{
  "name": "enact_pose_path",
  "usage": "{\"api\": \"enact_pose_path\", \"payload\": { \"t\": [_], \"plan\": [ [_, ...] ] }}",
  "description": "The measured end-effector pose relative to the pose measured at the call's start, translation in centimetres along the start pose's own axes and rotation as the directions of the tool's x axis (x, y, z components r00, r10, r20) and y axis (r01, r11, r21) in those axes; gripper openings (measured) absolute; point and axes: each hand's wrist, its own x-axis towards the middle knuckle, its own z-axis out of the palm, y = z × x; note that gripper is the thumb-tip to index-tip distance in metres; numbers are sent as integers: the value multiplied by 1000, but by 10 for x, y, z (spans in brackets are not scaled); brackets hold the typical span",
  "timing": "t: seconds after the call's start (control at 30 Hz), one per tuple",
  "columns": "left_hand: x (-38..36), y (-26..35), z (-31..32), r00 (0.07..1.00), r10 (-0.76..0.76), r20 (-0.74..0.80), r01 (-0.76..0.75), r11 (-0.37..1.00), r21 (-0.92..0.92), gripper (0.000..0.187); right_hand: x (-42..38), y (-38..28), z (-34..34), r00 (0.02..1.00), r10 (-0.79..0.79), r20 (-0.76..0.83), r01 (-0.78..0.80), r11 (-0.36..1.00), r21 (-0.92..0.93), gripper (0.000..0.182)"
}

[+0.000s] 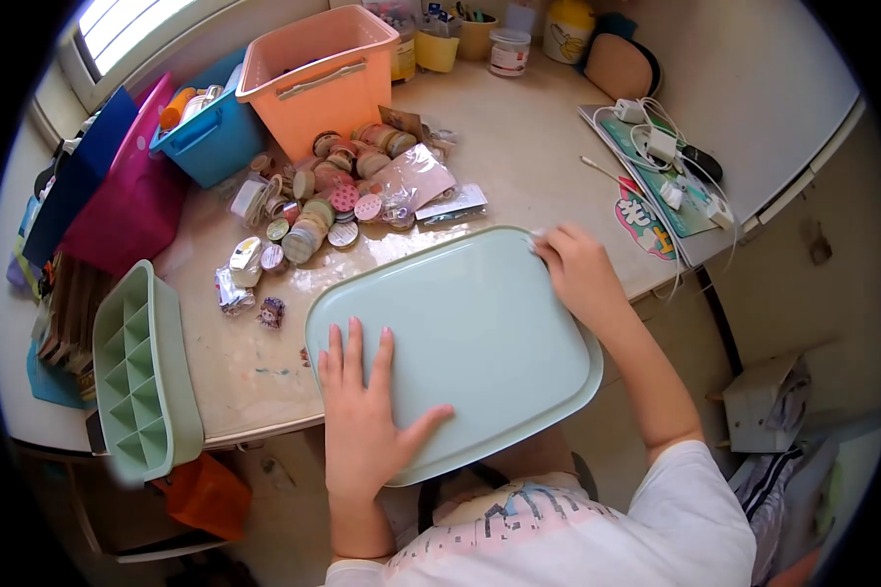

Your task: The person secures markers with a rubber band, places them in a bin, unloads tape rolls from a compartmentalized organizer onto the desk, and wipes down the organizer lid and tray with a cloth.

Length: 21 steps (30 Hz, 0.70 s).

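Observation:
A pale green, rounded rectangular lid point(480, 323) lies at the desk's front edge, its near side reaching out over my lap. My left hand point(367, 411) rests flat on the lid's left part, fingers spread and thumb out to the side. At the far right corner of the lid is my right hand point(573, 264), its fingers bent and pressed together on the rim. A small whitish bit shows under those fingertips, too little of it to name. To the left stands a matching green divided box point(173, 372) with several triangular compartments.
Behind the lid lies a pile of washi tape rolls point(308, 235) and small packets point(450, 203). Orange point(338, 98), blue point(210, 137) and magenta point(127, 205) bins line the back left. Chargers with white cables point(661, 145) lie on a green booklet point(695, 217) at right.

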Motion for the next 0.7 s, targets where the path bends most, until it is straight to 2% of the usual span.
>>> {"api": "enact_pose_path", "payload": {
  "t": [0.07, 0.17, 0.23, 0.33, 0.43, 0.6, 0.67, 0.7],
  "plan": [
    [0, 0, 1, 1000, -13, -14, 12, 1000, -14, 98, 7, 3, 8, 999, -35, -29, 36, 998, 44, 7],
    [-1, -1, 1, 999, -25, -20, 24, 1000, -19, 98, -3, -2, 8, 987, -122, -109, 119, 992, -31, 6],
    [-1, 0, 1, 999, -28, -28, 27, 999, -20, 98, -30, -11, -1, 994, 3, -113, -14, 995, -101, 6],
    [0, -1, 2, 999, -23, -38, 22, 1000, -16, 98, -51, -26, -13, 992, 20, -126, -33, 994, -104, 6],
    [-1, -1, 1, 999, -10, -39, 9, 1000, -16, 100, -39, -15, -16, 997, 55, -54, -56, 998, -8, 4],
    [-17, 12, 9, 1000, -14, -26, 16, 998, 61, 103, 20, -2, 5, 1000, 19, -5, -19, 1000, 8, 4],
    [-30, 36, 2, 991, 76, 111, -78, 997, 17, 102, 26, -2, 10, 1000, -16, 22, 15, 999, 43, 4],
    [-31, 43, 0, 992, 64, 107, -66, 998, 19, 102, 26, -4, 13, 999, -47, -5, 47, 999, 14, 4]
  ]
}}
